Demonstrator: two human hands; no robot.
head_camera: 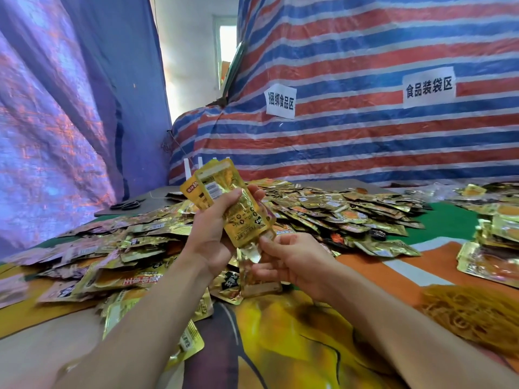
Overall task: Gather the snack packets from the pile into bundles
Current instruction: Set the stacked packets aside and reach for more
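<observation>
Just above the pile [337, 209], left hand [213, 234] grips the packet stack [238, 203], right hand [292, 262] pinching a packet [249, 255] beneath.

Crinkled gold foil snack packets [323, 209] heaped on a glossy printed table sheet [280, 332], with woven plastic tarpaulin [365, 141] behind.
The packets are thin metallic film, creased and mirror-bright. The raised packets [238, 209] catch the same glare. The sheet looks smooth and slick, like plastic. The striped tarpaulin has a coarse weave with a faint sheen. Two paper labels [280, 101] on it are flat, matt white. A heap of rubber bands [471, 313] looks translucent amber and dull.
</observation>
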